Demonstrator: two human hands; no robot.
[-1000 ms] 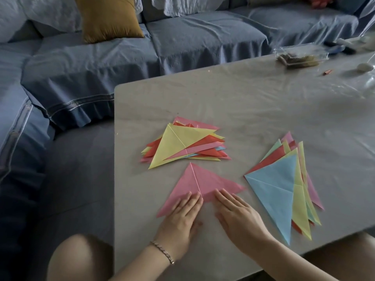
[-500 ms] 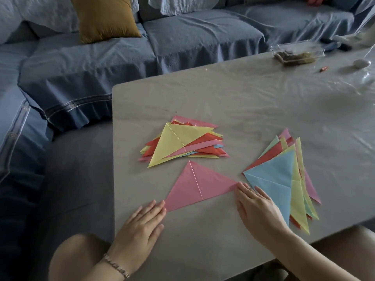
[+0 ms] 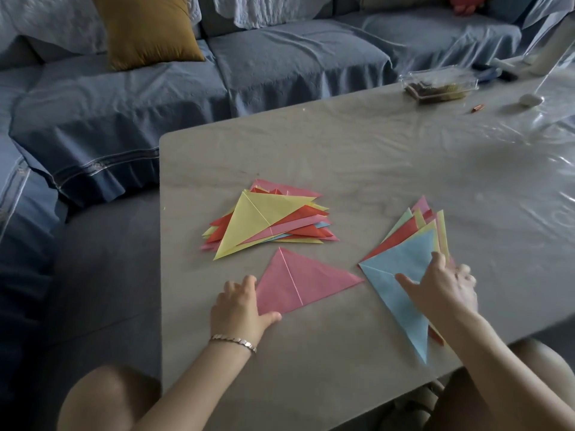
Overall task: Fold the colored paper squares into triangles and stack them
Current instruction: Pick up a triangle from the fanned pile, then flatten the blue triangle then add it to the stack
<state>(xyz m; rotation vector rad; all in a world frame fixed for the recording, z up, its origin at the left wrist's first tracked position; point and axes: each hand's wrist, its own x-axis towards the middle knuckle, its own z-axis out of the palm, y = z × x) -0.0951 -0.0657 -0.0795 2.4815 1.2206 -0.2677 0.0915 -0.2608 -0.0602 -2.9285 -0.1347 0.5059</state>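
A pink folded triangle point(image 3: 298, 281) lies flat on the table point(image 3: 357, 157) in front of me. My left hand point(image 3: 241, 306) touches its left edge, thumb at the lower corner, fingers loosely bent. Behind it sits a fanned stack of folded triangles point(image 3: 264, 219) with a yellow one on top. To the right lies a second pile of coloured papers point(image 3: 417, 231) topped by a blue triangle point(image 3: 401, 275). My right hand point(image 3: 441, 284) rests on that blue sheet with fingers spread, slightly blurred.
A clear plastic box point(image 3: 438, 84), a small orange item point(image 3: 477, 108) and a white object point(image 3: 530, 99) sit at the far right of the table. A blue sofa point(image 3: 280, 63) with a mustard cushion point(image 3: 149, 29) runs behind. The table's left edge is near my left knee point(image 3: 102, 396).
Both hands left the pink triangle's middle and slid apart. The left hand came back to its left corner; the right hand moved right onto the blue sheet.
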